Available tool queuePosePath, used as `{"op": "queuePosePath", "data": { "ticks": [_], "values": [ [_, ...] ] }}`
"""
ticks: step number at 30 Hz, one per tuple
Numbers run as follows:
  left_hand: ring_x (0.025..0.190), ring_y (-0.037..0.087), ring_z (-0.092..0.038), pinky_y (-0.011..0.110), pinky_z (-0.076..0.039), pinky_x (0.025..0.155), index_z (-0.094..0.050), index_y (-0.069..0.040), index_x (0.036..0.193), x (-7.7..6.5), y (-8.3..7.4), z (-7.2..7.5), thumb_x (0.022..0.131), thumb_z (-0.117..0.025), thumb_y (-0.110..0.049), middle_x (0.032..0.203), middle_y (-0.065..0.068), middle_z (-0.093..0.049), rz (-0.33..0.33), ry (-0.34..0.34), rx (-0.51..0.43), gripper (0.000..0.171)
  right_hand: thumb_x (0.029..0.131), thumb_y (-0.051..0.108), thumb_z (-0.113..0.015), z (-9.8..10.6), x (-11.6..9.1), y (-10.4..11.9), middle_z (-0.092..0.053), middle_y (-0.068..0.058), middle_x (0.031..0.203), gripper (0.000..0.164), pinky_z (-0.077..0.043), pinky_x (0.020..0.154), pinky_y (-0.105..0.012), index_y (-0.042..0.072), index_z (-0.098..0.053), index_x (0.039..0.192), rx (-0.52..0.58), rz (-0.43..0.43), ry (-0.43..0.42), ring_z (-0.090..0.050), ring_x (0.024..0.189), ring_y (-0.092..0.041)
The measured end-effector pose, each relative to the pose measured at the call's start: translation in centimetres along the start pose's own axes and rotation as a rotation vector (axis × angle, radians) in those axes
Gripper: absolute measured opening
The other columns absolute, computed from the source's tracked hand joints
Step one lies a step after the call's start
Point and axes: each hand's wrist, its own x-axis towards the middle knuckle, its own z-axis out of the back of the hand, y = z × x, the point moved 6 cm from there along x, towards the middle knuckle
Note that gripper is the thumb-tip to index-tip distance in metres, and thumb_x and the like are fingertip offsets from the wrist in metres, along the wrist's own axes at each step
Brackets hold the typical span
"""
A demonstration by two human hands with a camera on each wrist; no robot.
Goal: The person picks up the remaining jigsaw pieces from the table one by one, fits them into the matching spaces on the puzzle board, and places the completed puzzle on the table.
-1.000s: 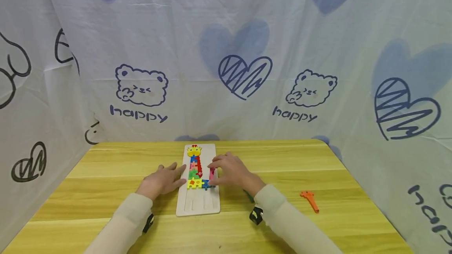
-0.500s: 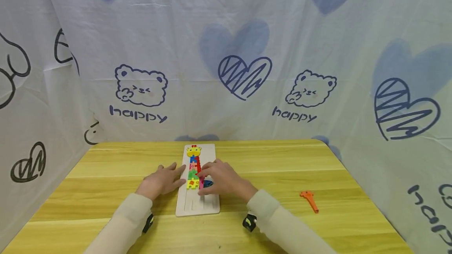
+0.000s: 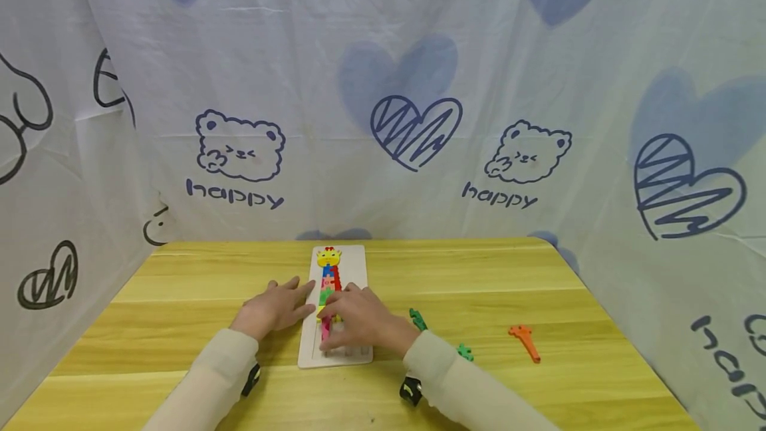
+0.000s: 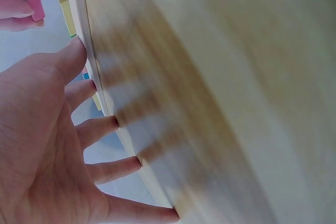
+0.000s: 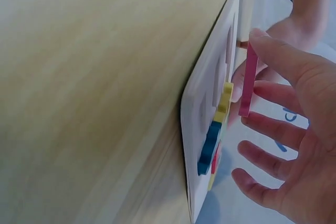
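A white puzzle board (image 3: 354, 265) lies on the table, with a giraffe puzzle partly laid in it: a yellow head (image 3: 328, 257) above colored neck pieces. My left hand (image 3: 275, 308) rests at the board's left side; in the left wrist view its straight fingertips touch the edge. Over the lower part of the board, my right hand (image 3: 362, 318) pinches a slim pink puzzle piece (image 5: 249, 80) between thumb and fingers. The right wrist view shows that piece raised off the board, near a yellow piece (image 5: 223, 103) and a blue piece (image 5: 210, 148).
Right of the board lie a dark green piece (image 3: 417, 319) by the right sleeve, a smaller green piece (image 3: 465, 352) and a long orange piece (image 3: 524, 342). A printed cloth (image 3: 383, 205) hangs behind the wooden table.
My right hand has carried the pink piece left and toward me, from the board's right side to its lower left. Green pieces have come into view beside the sleeve. The left hand stays put.
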Motion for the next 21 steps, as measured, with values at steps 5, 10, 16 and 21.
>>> {"op": "queuePosePath", "data": {
  "ticks": [5,10,16,21],
  "values": [
    [0.145,0.066,-0.028,0.088,-0.036,0.097,-0.036,-0.024,0.162,0.2,0.1,-0.1,0.105,-0.051,-0.053,0.167,0.021,-0.033,0.000,0.001,0.010,0.066,0.082,0.062,-0.080,-0.2,0.1,0.4,-0.069,0.008,0.137,0.053,-0.038,0.073,-0.021,0.030,-0.076,0.124,0.003,0.001,0.005,-0.052,0.098,-0.012],
    [0.146,0.065,-0.027,0.089,-0.035,0.097,-0.035,-0.025,0.162,0.2,0.2,-0.1,0.104,-0.052,-0.053,0.168,0.021,-0.031,0.014,0.009,0.008,0.066,0.082,0.064,-0.078,-0.6,0.2,0.6,-0.068,0.008,0.137,0.054,-0.043,0.078,-0.025,0.032,-0.075,0.125,-0.007,-0.010,0.025,-0.055,0.105,-0.014],
    [0.147,0.065,-0.027,0.089,-0.035,0.097,-0.034,-0.025,0.162,0.2,0.2,-0.1,0.104,-0.053,-0.052,0.168,0.020,-0.031,0.023,0.013,0.008,0.067,0.082,0.063,-0.078,-0.8,0.3,0.9,-0.069,0.008,0.136,0.053,-0.052,0.089,-0.038,0.032,-0.075,0.125,-0.019,-0.017,0.027,-0.057,0.108,-0.016],
    [0.147,0.065,-0.027,0.089,-0.035,0.098,-0.033,-0.024,0.163,0.3,0.2,-0.2,0.105,-0.051,-0.052,0.168,0.021,-0.031,0.012,0.013,0.010,0.066,0.084,0.063,-0.077,-0.9,0.2,1.3,-0.070,0.008,0.135,0.052,-0.052,0.088,-0.035,0.032,-0.075,0.125,-0.045,-0.015,0.016,-0.060,0.111,-0.018]
  ]
}}
